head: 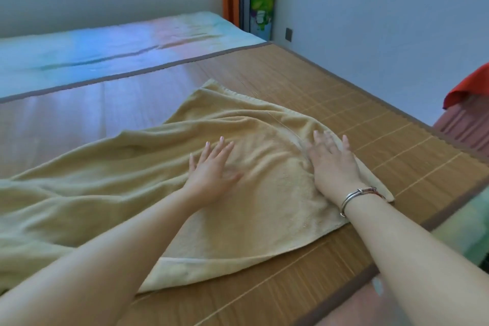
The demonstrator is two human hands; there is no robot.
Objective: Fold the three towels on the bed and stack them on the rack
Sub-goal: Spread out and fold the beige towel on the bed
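Both hands, left [211, 167] and right [332, 164], flat, fingers spread, on yellow towel [132, 193]; bamboo mat [370, 119] beneath

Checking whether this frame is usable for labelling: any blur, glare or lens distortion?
Head view: the right hand fingertips are motion-blurred, the left hand is sharper; bluish-pink glare washes the mat at left; the wide angle bends the mat's edges; the towel is evenly lit.

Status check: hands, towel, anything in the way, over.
Left hand and right hand open, flat on the towel. Towel spread on the mat, still wrinkled, not yet folded. Nothing in the way; rack not in view.
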